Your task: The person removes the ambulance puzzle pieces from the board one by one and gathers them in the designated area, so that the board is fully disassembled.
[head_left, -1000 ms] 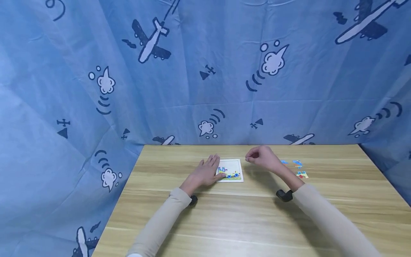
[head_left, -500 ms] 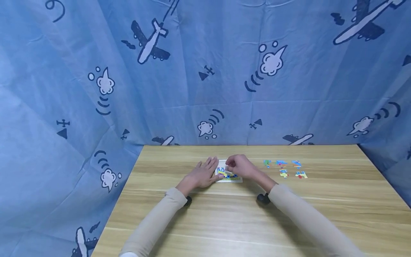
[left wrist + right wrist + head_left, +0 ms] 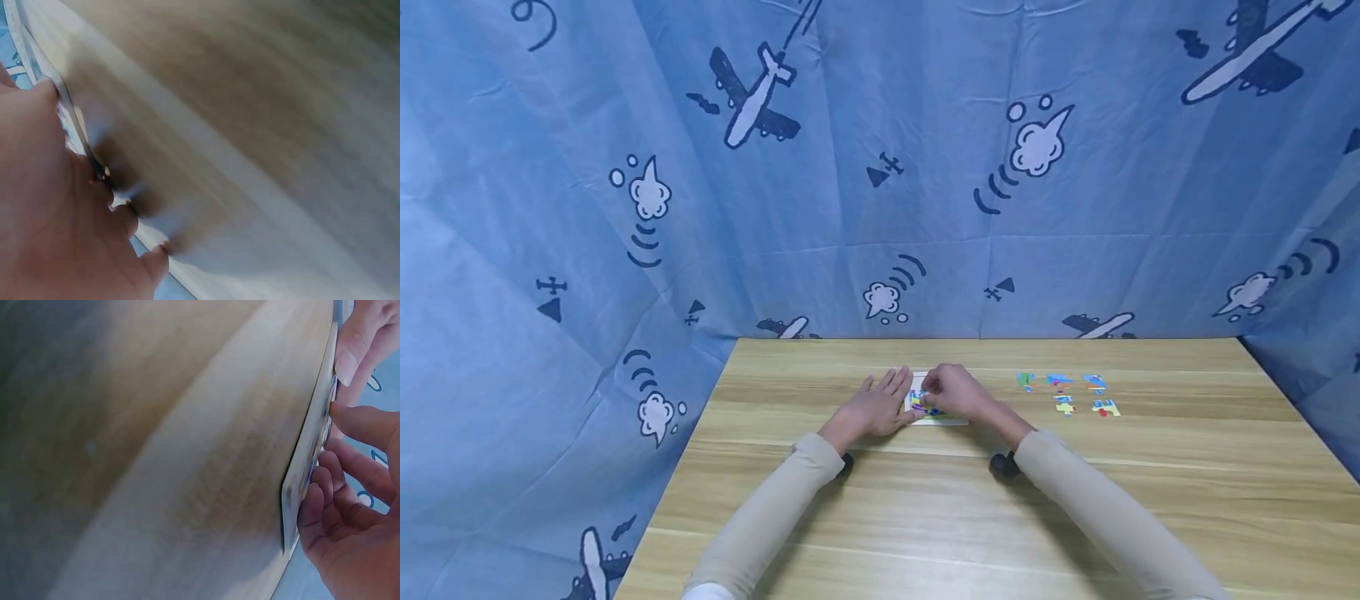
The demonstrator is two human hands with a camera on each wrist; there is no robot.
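A small white-framed jigsaw puzzle board (image 3: pixel 951 422) lies flat on the table, its colourful picture partly covered by both hands. My left hand (image 3: pixel 877 408) rests with straight fingers across the board's left side, its thumb along the lower part. From the right, my right hand (image 3: pixel 961 393) reaches over the board, fingertips bent down onto the picture, pinching a puzzle piece mostly hidden by them. In the right wrist view the thumb and fingers of the right hand (image 3: pixel 356 512) touch the board's face (image 3: pixel 310 440), close to the left thumb (image 3: pixel 347 362).
Several loose puzzle pieces lie to the right of the board, among them a green one (image 3: pixel 1026 382), a blue one (image 3: pixel 1094 382) and a yellow and red one (image 3: pixel 1106 408). Behind the wooden table (image 3: pixel 925 517) hangs a blue curtain (image 3: pixel 820 192) with airplane prints.
My right hand has moved left from beside the board to over its picture, then slightly lower and further left. The left hand has stayed on the board.
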